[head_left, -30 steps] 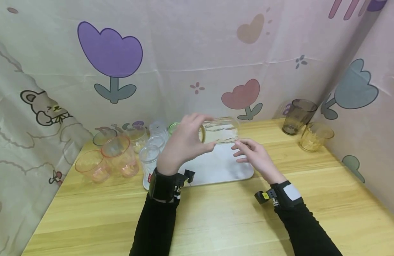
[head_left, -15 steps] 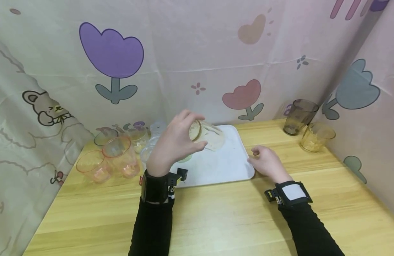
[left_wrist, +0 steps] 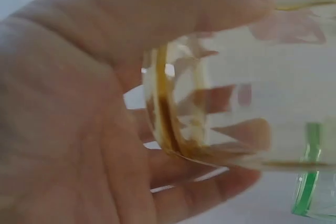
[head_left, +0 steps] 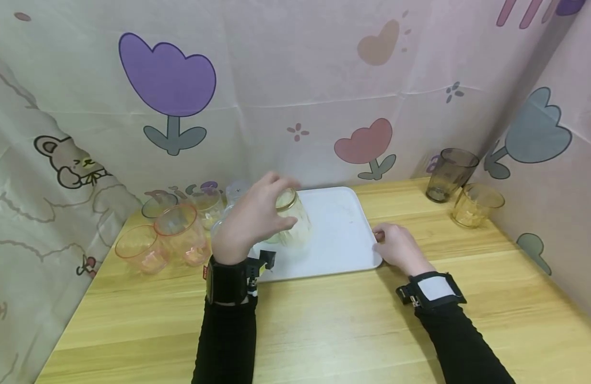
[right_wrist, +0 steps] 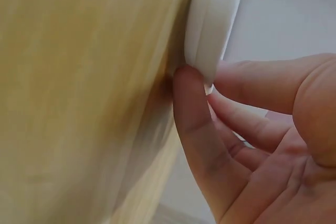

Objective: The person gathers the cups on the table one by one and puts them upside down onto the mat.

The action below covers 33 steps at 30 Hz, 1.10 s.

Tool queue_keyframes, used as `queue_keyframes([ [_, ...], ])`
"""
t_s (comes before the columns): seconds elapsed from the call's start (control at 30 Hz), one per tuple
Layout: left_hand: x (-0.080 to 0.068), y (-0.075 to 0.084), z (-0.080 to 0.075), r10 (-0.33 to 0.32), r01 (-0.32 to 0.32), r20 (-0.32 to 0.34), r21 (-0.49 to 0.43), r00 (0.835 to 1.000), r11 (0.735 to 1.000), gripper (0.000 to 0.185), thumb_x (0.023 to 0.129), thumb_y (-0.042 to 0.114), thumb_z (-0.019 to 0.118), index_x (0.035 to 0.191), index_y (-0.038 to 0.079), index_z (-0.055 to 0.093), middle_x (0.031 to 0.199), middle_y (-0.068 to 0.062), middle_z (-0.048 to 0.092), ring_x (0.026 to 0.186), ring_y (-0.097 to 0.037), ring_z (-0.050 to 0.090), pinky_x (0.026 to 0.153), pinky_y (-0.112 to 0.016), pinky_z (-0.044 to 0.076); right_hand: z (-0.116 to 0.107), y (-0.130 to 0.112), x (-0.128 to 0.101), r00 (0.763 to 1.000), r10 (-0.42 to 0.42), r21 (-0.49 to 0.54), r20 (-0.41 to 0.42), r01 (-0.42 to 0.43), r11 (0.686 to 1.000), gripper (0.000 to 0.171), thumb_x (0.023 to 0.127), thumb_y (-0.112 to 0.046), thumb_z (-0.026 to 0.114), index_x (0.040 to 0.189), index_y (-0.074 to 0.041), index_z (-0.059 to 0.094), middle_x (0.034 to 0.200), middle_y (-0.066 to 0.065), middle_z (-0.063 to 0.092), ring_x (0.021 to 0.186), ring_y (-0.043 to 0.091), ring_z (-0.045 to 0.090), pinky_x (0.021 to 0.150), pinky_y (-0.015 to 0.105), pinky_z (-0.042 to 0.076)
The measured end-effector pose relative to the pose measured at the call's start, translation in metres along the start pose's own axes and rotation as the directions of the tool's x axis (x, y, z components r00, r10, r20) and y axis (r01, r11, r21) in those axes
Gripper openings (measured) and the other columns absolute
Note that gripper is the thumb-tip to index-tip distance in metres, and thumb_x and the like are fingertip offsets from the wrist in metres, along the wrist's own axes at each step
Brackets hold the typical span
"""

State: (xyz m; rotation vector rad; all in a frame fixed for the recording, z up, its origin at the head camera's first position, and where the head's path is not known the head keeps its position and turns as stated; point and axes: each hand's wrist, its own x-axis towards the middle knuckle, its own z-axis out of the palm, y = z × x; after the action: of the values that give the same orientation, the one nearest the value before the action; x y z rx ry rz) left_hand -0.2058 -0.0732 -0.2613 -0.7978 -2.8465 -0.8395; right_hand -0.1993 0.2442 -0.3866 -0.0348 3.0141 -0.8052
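We see the left hand [head_left: 249, 224] wrapped around a pale yellow tumbler [head_left: 295, 220], fingers and thumb curled about its upper part near the amber rim. The tumbler is upright over the left part of the white tray [head_left: 340, 250]; whether its base touches the tray we cannot tell from the head view. The left wrist view shows the same grip close up: the thumb lies across one side of the tumbler [left_wrist: 236, 103] and the fingers curl round the other, seen through the clear wall (a green-rimmed cup [left_wrist: 312, 182] shows just behind it).

The right hand [head_left: 396, 246] is at the tray's right edge, near its front corner. In the right wrist view its fingers [right_wrist: 252, 124] are bent against the rim of the tray [right_wrist: 212, 30], with the thumb touching the underside of that rim where it meets the wooden surface [right_wrist: 79, 103], so the hand pinches the edge lightly.

To the left of the tray, on the surface [head_left: 324, 330], is a cluster of clear and pink cups [head_left: 180, 232]. In the far right corner, well apart from the hands, stand a smoky grey cup [head_left: 450, 173] and an amber cup [head_left: 475, 205] just beside it.
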Motion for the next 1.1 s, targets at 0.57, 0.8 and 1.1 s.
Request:
queue_keyframes([
  [0.57,0.003,-0.013,0.005,-0.079,0.08,0.202,0.002,0.976,0.997,0.047,0.077,0.003,0.077,0.122,0.013,0.07,0.131,-0.007,0.059,0.116,-0.027,0.052,0.094,-0.04,0.05,0.002,-0.001,-0.001,1.0,-0.021,-0.021,0.002,0.021,1.0,0.038,0.09,0.003,0.069,0.125,0.015,0.063,0.109,0.026,0.071,0.107,0.041,0.066,0.096,0.057,0.052],
  [0.8,0.003,-0.018,0.004,-0.059,0.061,0.216,-0.004,0.975,0.998,0.04,0.076,0.002,0.075,0.115,0.009,0.074,0.121,-0.007,0.06,0.108,-0.027,0.053,0.086,-0.037,0.051,0.002,0.0,0.0,1.0,-0.02,-0.027,-0.001,0.02,0.999,0.038,0.089,0.004,0.069,0.125,0.014,0.064,0.109,0.027,0.071,0.106,0.041,0.066,0.095,0.057,0.052],
  [1.1,0.003,-0.02,0.001,-0.125,0.136,0.269,-0.021,0.955,0.991,0.039,0.08,0.004,0.075,0.119,0.009,0.074,0.126,-0.009,0.063,0.096,-0.026,0.06,0.068,-0.03,0.053,0.002,-0.001,-0.001,1.0,-0.006,-0.022,0.007,0.006,1.0,0.038,0.09,0.004,0.068,0.126,0.014,0.063,0.111,0.027,0.071,0.106,0.041,0.065,0.096,0.057,0.052],
])
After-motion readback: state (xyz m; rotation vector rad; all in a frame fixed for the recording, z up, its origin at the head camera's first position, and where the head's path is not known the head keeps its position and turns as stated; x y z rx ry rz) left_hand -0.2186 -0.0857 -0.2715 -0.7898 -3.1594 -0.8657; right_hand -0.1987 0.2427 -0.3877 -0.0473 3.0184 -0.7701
